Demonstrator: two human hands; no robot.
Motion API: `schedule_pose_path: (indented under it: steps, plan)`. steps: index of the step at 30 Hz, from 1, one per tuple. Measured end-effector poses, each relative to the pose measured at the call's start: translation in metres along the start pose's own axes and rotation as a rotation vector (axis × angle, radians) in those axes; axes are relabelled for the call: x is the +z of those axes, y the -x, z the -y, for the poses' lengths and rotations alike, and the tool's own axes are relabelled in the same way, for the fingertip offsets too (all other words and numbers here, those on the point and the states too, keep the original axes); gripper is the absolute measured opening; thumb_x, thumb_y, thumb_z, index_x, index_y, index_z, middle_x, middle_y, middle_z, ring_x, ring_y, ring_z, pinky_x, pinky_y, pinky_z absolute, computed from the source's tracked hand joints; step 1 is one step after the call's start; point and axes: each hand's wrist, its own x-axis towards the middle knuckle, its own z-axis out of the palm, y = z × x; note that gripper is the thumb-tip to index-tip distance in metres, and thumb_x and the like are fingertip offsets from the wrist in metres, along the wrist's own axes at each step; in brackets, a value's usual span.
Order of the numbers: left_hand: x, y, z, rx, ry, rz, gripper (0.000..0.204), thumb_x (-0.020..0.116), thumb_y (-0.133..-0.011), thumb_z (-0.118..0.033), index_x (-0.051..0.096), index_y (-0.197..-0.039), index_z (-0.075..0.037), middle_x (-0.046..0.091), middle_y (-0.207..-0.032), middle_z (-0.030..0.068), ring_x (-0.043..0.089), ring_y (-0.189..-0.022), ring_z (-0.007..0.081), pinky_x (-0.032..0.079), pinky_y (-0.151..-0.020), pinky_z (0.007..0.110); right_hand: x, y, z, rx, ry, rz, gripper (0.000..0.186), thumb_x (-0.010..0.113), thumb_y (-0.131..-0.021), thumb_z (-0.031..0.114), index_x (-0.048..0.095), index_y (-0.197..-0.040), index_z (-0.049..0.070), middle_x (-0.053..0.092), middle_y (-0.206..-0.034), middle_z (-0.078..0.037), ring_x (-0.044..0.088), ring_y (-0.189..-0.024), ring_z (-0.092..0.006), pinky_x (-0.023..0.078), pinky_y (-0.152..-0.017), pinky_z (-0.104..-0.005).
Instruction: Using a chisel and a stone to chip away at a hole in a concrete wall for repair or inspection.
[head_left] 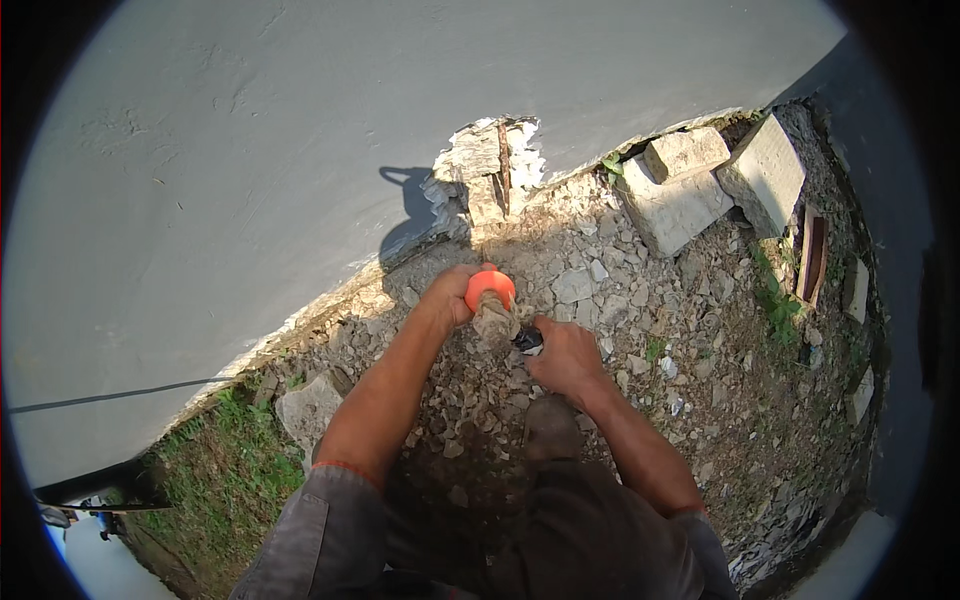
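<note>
L hand point(451, 296) grips an orange-disc tool point(491, 287) behind the disc, prob. for shielding; R hand point(566, 358) grips a black handle point(527, 341), prob. for control; broken wall patch point(474, 155) lies far.

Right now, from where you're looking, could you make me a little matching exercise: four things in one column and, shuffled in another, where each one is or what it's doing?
Things
1. Orange disc
2. Right hand
3. Brown bar
4. Green grass

Places and states
A. Upright in the broken patch of the grey wall
B. On the ground at the lower left of the picture
C. Against the left hand
D. Closed on a black piece

Right pairs: 1-C, 2-D, 3-A, 4-B
</note>
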Motion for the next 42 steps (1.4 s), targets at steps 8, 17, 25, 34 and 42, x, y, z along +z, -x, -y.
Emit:
schedule_pose_path:
  steps: [8, 17, 25, 34, 42]
  plan:
    - [0.001, 0.0, -0.003, 0.039, -0.019, -0.028, 0.011, 0.051, -0.089, -0.007, 0.059, -0.092, 0.0, 0.061, -0.081, 0.0109, 0.062, -0.067, 0.0206, 0.057, -0.062, 0.038, -0.005, 0.009, 0.011, -0.406, -0.243, -0.208, 0.026, 0.071, -0.056, 0.014, 0.056, -0.075, 0.004, 0.059, -0.073, -0.011, 0.06, -0.065, -0.0331, 0.048, -0.059, -0.0408]
    - [-0.021, 0.001, -0.007, -0.078, 0.026, 0.023, 0.006, 0.053, -0.089, -0.008, 0.056, -0.087, -0.004, 0.058, -0.078, 0.0074, 0.059, -0.062, 0.0193, 0.055, -0.058, 0.037, -0.001, 0.007, 0.029, -0.141, -0.183, -0.035, 0.033, 0.072, -0.056, 0.014, 0.055, -0.082, 0.005, 0.059, -0.076, -0.013, 0.061, -0.068, -0.0327, 0.05, -0.062, -0.0409]
    - [-0.009, -0.004, 0.003, -0.017, -0.046, -0.049, 0.008, 0.052, -0.09, -0.01, 0.057, -0.089, -0.004, 0.059, -0.078, 0.0067, 0.059, -0.062, 0.0175, 0.054, -0.059, 0.035, 0.018, -0.008, -0.002, 0.352, 0.002, 0.307, 0.026, 0.067, -0.058, 0.013, 0.057, -0.08, 0.005, 0.059, -0.076, -0.013, 0.062, -0.069, -0.0313, 0.049, -0.062, -0.0436]
    - [-0.022, -0.012, -0.001, -0.048, -0.083, -0.002, 0.01, 0.054, -0.089, -0.011, 0.059, -0.092, -0.002, 0.062, -0.081, 0.0077, 0.061, -0.065, 0.0183, 0.055, -0.062, 0.034, 0.013, -0.005, -0.006, -0.408, 0.045, -0.063, 0.026, 0.068, -0.058, 0.016, 0.056, -0.078, 0.004, 0.057, -0.072, -0.01, 0.06, -0.07, -0.0299, 0.049, -0.064, -0.0407]
    - [-0.003, -0.002, 0.0, 0.099, -0.576, -0.258, 0.024, 0.063, -0.085, -0.015, 0.063, -0.103, 0.0, 0.064, -0.099, 0.0136, 0.065, -0.078, 0.0197, 0.056, -0.062, 0.033, 0.022, 0.018, 0.007, 0.309, -0.593, 0.083, 0.032, 0.072, -0.073, 0.014, 0.059, -0.098, 0.0, 0.066, -0.076, -0.015, 0.067, -0.071, -0.02, 0.051, -0.065, -0.0316]
